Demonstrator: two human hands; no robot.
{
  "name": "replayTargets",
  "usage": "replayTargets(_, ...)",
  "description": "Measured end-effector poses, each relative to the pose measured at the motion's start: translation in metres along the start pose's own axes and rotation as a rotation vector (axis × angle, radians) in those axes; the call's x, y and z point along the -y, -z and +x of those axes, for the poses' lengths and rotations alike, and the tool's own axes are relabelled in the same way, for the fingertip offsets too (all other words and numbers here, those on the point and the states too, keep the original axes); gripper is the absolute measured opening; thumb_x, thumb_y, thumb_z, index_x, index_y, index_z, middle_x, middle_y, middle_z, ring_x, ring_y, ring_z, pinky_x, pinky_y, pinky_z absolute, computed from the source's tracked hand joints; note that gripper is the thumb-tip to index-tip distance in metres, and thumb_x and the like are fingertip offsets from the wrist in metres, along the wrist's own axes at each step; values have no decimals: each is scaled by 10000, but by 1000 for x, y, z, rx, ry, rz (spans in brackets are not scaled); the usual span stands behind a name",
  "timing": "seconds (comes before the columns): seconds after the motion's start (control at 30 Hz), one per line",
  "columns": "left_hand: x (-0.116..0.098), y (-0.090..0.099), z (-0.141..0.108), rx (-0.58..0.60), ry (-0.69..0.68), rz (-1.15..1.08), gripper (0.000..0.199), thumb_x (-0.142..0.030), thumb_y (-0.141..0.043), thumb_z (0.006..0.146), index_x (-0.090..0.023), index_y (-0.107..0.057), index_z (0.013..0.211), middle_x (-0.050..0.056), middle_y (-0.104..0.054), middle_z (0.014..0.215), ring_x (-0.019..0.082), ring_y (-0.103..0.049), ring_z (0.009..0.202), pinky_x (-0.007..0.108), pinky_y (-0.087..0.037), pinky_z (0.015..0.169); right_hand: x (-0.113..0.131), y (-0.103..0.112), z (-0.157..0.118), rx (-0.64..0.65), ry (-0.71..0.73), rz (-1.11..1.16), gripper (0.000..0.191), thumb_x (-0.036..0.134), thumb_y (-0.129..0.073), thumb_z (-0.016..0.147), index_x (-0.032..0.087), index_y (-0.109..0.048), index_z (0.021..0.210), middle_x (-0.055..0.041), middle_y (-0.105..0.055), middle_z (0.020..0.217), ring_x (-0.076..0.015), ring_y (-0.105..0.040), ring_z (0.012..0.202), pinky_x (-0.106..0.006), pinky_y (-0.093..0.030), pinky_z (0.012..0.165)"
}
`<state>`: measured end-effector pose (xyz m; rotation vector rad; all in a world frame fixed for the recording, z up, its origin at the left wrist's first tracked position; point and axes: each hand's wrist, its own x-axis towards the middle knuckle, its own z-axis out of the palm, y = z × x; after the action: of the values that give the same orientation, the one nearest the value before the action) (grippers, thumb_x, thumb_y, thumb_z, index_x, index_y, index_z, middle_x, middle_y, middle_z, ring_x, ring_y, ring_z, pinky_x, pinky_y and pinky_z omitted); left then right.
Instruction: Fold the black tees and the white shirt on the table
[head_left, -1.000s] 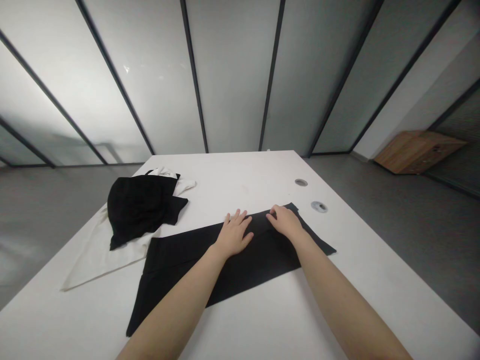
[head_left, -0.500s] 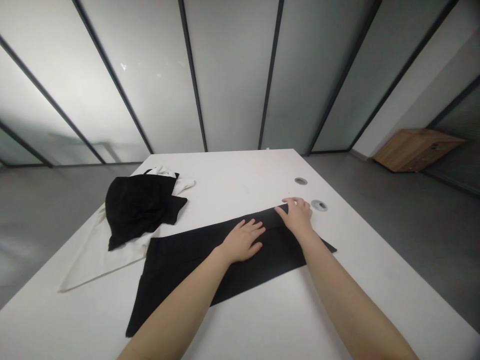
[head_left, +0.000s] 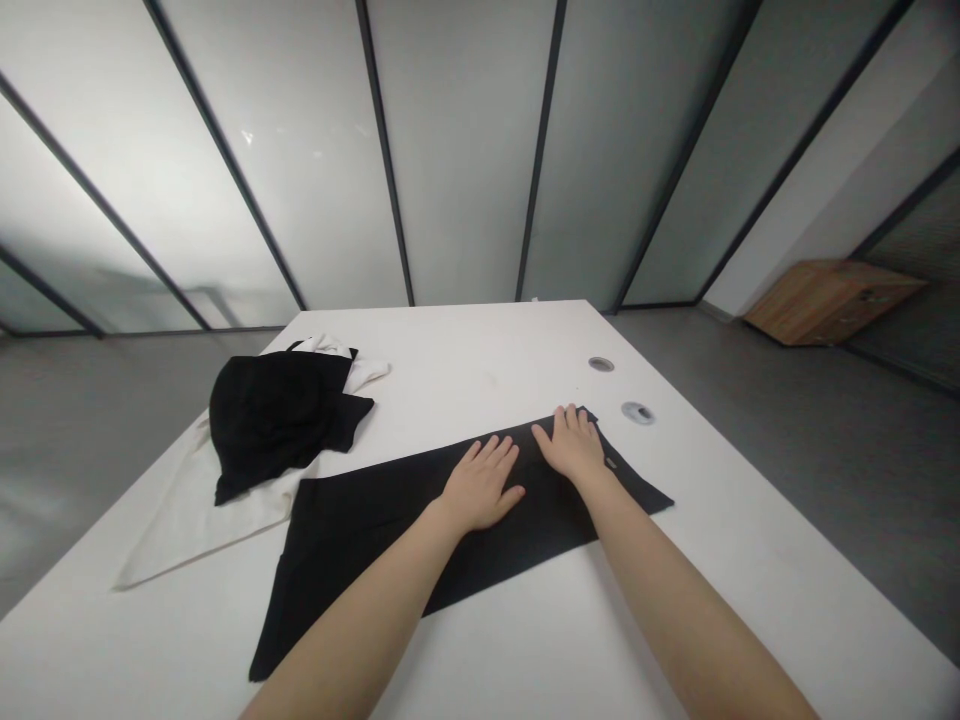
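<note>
A black folded garment [head_left: 360,520] lies flat across the white table, its wider end toward the left; whether it is trousers or something else I cannot tell. My left hand [head_left: 480,485] rests palm down on its middle, fingers spread and stretched out. Near the narrower right end, my right hand [head_left: 571,442] lies flat on the same cloth with its fingers extended and the thumb apart. A small light tag [head_left: 610,463] shows on the cloth just right of that wrist. My forearms cover part of the garment's lower edge.
On the left of the table [head_left: 750,600] a black garment [head_left: 277,420] lies heaped over white cloth [head_left: 195,520]. Two round cable grommets [head_left: 637,413] are set near the table's right edge. A wooden cabinet [head_left: 825,300] stands on the floor beyond, by frosted glass panels [head_left: 465,150].
My right hand has moved left and slightly down from the garment's upper right corner, uncovering that corner and the small tag. My left hand has hardly moved.
</note>
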<state>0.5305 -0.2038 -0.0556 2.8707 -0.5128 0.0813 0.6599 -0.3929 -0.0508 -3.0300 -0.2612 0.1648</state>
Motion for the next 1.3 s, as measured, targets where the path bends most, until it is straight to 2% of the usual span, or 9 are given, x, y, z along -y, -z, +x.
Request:
replayTargets(0.13, 1, -1, -2, 3, -8, 8, 773, -652, -305, 1076, -155, -338, 1666, 117, -326, 1730, 296, -260, 1617, 497, -229, 1311, -3, -2, 7, -29, -26, -4, 891, 596, -270, 1047, -61, -240, 1648, -304, -217, 1723, -409, -211, 1604, -519, -149, 1283)
replayTargets(0.33, -1, -3, -3, -7, 20, 27, 865, -753, -315, 1028, -177, -328, 1674, 111, -314, 1738, 311, -259, 1616, 512, -230, 1304, -9, -6, 12, -76, -3, -14, 866, 592, -322, 1047, -61, -319, 1616, -325, -288, 1690, -424, -270, 1579, -529, -199, 1267)
replayTargets(0.47, -6, -5, 0, -7, 78, 15, 865, -758, -298, 1025, -186, -339, 1672, 99, -320, 1737, 308, -272, 1612, 505, -222, 1308, -13, -6, 16, -138, 82, 13, 750, 522, -360, 1057, -6, -411, 1588, -315, -363, 1659, -453, -312, 1555, -575, -245, 1243)
replayTargets(0.6, -9, -7, 12, 19, 168, 7, 868, -735, -305, 1030, -158, -333, 1677, 107, -294, 1744, 322, -233, 1624, 523, -206, 1317, -5, 3, 12, -223, 213, 87, 643, 441, -371, 1070, 50, -483, 1567, -260, -398, 1662, -454, -305, 1561, -581, -277, 1240)
replayTargets(0.8, 1, -5, 50, -13, 445, 15, 846, -679, -316, 1034, -130, -328, 1678, 132, -258, 1750, 346, -220, 1625, 545, -197, 1316, 20, 16, -3, -306, 313, 152, 565, 390, -376, 1078, 115, -563, 1535, -176, -469, 1642, -424, -340, 1552, -562, -304, 1248)
replayTargets(0.93, 14, -1, 78, -110, 736, 51, 819, -605, -302, 1049, -67, -330, 1667, 187, -270, 1737, 383, -226, 1617, 566, -208, 1303, 31, 6, -11, -231, 316, 146, 570, 401, -393, 1080, 143, -534, 1568, -167, -448, 1661, -420, -330, 1562, -565, -300, 1249)
replayTargets(1.03, 19, 1, 93, -153, 847, 51, 811, -564, -309, 1052, -25, -323, 1657, 220, -278, 1728, 404, -223, 1613, 585, -207, 1294, 33, -5, -13, -126, 375, 114, 589, 420, -402, 1079, 192, -468, 1618, -145, -389, 1702, -401, -295, 1585, -580, -266, 1261)
replayTargets(1.17, 20, 6, 95, -134, 796, -24, 787, -550, -316, 1053, -47, -329, 1658, 223, -311, 1714, 398, -242, 1609, 593, -238, 1283, 30, -10, -11, -34, 415, 68, 619, 401, -413, 1072, 242, -377, 1670, -111, -278, 1753, -387, -246, 1607, -573, -225, 1277)
replayTargets(1.3, 36, 17, 69, -112, 570, 15, 724, -485, -355, 1058, -86, -334, 1662, 178, -338, 1716, 351, -237, 1618, 556, -255, 1291, 28, -7, -6, -25, 386, 68, 609, 349, -399, 1073, 242, -377, 1672, -110, -269, 1756, -389, -237, 1610, -558, -216, 1284)
